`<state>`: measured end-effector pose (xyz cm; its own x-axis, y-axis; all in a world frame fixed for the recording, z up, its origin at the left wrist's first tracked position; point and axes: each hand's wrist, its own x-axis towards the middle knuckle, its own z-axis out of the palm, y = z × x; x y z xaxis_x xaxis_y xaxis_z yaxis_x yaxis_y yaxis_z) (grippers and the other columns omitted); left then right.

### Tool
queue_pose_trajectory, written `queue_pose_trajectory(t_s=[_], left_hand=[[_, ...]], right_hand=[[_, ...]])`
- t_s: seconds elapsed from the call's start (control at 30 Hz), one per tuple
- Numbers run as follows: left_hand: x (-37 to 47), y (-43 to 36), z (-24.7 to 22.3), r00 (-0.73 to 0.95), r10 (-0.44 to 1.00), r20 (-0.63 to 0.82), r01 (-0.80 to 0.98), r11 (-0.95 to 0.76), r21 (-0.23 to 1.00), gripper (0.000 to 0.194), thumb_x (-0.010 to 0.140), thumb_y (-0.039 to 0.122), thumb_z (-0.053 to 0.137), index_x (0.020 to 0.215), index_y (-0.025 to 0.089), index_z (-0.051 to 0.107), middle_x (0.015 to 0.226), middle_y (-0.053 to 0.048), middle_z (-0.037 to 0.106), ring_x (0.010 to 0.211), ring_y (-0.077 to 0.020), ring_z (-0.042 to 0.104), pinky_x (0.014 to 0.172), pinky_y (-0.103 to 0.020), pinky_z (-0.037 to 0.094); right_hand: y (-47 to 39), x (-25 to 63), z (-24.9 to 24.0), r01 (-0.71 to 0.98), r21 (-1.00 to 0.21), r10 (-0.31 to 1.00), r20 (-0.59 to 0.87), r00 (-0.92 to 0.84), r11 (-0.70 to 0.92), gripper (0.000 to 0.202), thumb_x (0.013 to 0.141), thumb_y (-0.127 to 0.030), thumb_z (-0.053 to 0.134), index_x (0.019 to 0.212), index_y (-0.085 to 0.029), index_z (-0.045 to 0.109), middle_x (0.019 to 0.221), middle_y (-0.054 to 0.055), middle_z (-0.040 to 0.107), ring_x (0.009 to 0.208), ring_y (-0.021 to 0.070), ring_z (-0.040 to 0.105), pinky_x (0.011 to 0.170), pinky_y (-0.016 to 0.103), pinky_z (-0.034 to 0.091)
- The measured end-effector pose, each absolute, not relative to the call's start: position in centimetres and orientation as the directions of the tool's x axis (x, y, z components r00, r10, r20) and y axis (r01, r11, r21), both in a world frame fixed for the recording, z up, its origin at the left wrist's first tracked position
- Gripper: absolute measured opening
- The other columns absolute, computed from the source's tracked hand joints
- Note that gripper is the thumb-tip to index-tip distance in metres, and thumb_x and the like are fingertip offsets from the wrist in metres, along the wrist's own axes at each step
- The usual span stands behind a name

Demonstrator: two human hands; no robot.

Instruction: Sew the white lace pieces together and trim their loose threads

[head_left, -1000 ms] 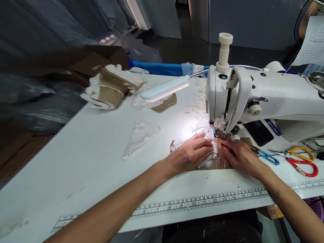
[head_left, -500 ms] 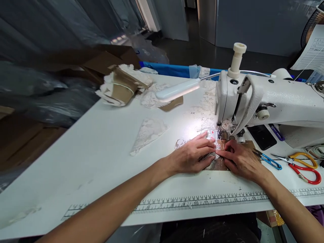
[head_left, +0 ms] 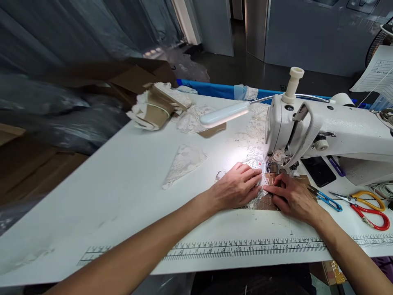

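A piece of white lace point(head_left: 255, 163) with a small red mark lies at the needle area of the white sewing machine point(head_left: 278, 123). My left hand point(head_left: 238, 186) rests palm down on this lace, its fingers stretched forward and covering much of it. At the lace's right edge, my right hand point(head_left: 291, 196) has bent fingers, with index finger and thumb pinching the edge close to the presser foot. Under both hands is a brown plate point(head_left: 270, 203) on the table. The fingertips partly hide the lace, and the needle itself is too small to make out.
Blue thread snips point(head_left: 328, 200), scissors point(head_left: 368, 205) and a black phone point(head_left: 319, 171) lie at the right. A triangular lace piece point(head_left: 184, 164) and a tied lace bundle point(head_left: 156, 108) lie left. A lamp point(head_left: 224, 114) hangs low over the table; a printed ruler point(head_left: 233, 248) runs along the front.
The view has shifted slightly, so the scene sits lower and further right. My left hand's fingers have drawn closer together on the lace; my right hand stays at its edge.
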<state>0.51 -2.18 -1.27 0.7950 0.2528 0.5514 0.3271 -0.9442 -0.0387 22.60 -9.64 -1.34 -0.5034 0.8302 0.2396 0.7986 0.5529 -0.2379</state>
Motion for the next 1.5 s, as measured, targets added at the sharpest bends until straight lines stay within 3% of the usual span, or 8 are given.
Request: queue_pose_trajectory(t_s=[0.33, 0.67, 0.87, 1.03, 1.3, 1.5], left_hand=[[0.5, -2.4, -1.0, 0.797, 0.248, 0.551, 0.344, -0.936, -0.075, 0.025, 0.102, 0.024, 0.040, 0.099, 0.013, 0.063, 0.102, -0.009, 0.072, 0.074, -0.0191, 0.060, 0.062, -0.035, 0.048], [0.6, -2.8, -0.7, 0.808, 0.317, 0.496, 0.393, -0.918, -0.054, 0.028, 0.102, 0.028, 0.040, 0.096, 0.016, 0.065, 0.102, -0.007, 0.073, 0.075, -0.0194, 0.062, 0.066, -0.035, 0.048], [0.9, -3.4, -0.9, 0.785, 0.349, 0.512, 0.441, -0.895, -0.066, 0.024, 0.102, 0.021, 0.041, 0.099, 0.016, 0.065, 0.104, -0.007, 0.073, 0.081, -0.0206, 0.064, 0.073, -0.037, 0.048], [0.6, -1.8, -1.1, 0.832, 0.299, 0.468, 0.354, -0.935, -0.032, 0.026, 0.103, 0.023, 0.042, 0.106, 0.016, 0.066, 0.110, -0.008, 0.072, 0.090, -0.0214, 0.065, 0.084, -0.038, 0.050], [0.9, 0.1, -0.4, 0.894, 0.200, 0.402, 0.250, -0.965, -0.075, 0.035, 0.104, 0.024, 0.036, 0.101, 0.014, 0.069, 0.093, -0.009, 0.073, 0.080, -0.0184, 0.064, 0.077, -0.035, 0.049], [0.9, -0.2, -0.6, 0.877, 0.232, 0.421, 0.274, -0.961, -0.041, 0.033, 0.103, 0.025, 0.038, 0.101, 0.015, 0.069, 0.096, -0.009, 0.073, 0.084, -0.0188, 0.065, 0.080, -0.036, 0.050]], right_hand=[[-9.6, 22.8, -1.6, 0.785, -0.322, 0.848, 0.209, -0.486, 0.529, 0.034, 0.092, -0.019, 0.056, 0.120, -0.028, 0.071, 0.103, 0.007, 0.062, 0.083, 0.0169, 0.060, 0.071, 0.028, 0.052], [-9.6, 22.7, -1.0, 0.802, -0.245, 0.839, 0.167, -0.518, 0.544, 0.031, 0.093, -0.023, 0.055, 0.121, -0.027, 0.069, 0.104, 0.008, 0.061, 0.088, 0.0195, 0.060, 0.073, 0.031, 0.053], [-9.7, 22.5, -0.9, 0.810, -0.227, 0.841, 0.161, -0.516, 0.540, 0.031, 0.093, -0.022, 0.054, 0.121, -0.026, 0.068, 0.105, 0.009, 0.061, 0.089, 0.0201, 0.058, 0.072, 0.031, 0.053], [-9.9, 21.6, -0.6, 0.854, -0.177, 0.872, 0.122, -0.474, 0.489, 0.034, 0.092, -0.021, 0.056, 0.124, -0.027, 0.065, 0.104, 0.010, 0.060, 0.088, 0.0210, 0.057, 0.068, 0.030, 0.051], [-10.1, 20.3, -0.4, 0.901, -0.161, 0.915, 0.076, -0.395, 0.403, 0.031, 0.090, -0.016, 0.055, 0.119, -0.024, 0.064, 0.102, 0.009, 0.058, 0.085, 0.0199, 0.057, 0.066, 0.028, 0.050], [-10.1, 20.6, -0.4, 0.891, -0.182, 0.909, 0.092, -0.406, 0.416, 0.035, 0.091, -0.016, 0.052, 0.123, -0.025, 0.063, 0.102, 0.010, 0.059, 0.085, 0.0205, 0.057, 0.066, 0.030, 0.052]])
